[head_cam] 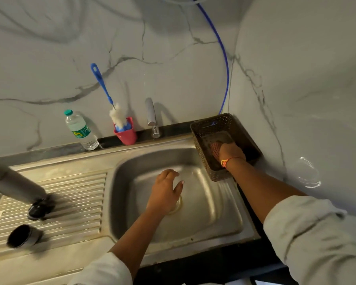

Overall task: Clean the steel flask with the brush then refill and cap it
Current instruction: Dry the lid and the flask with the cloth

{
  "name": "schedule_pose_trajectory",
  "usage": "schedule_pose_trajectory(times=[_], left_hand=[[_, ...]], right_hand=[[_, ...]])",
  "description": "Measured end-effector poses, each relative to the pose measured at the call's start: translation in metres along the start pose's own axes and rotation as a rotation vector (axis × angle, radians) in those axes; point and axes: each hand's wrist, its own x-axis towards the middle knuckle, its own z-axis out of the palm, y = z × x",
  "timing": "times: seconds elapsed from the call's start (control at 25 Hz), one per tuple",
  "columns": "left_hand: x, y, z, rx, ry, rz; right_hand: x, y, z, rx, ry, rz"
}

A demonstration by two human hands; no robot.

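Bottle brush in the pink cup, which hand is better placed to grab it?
Probably left. The left hand is free over the sink, nearer the brush; the right hand is inside the brown basket.

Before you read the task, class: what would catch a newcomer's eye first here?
The right hand is down inside the brown basket at the back right corner of the sink, while the left hand hovers open over its basin. Next, the blue-handled brush stands in a red cup against the wall, and the steel flask is on the drainboard, far left.
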Motion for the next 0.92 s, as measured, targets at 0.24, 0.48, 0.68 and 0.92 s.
schedule_pose_trajectory(times=[0.24,0.48,0.68,0.92], left_hand=[[0.003,0.008,-0.010,-0.103,0.087,-0.034],[0.011,0.036,-0.017,-0.263,0.173,-0.042],[0.016,0.054,-0.024,-0.460,0.182,-0.050],[0.009,0.047,-0.046,-0.483,0.164,0.069]], right_hand=[[-0.007,-0.002,-0.003,0.003,0.228,-0.048],[-0.023,-0.024,-0.018,0.449,0.402,-0.156],[-0.060,-0.043,-0.055,0.890,0.401,-0.266],[-0.095,-0.075,-0.029,1.124,-0.288,-0.288]])
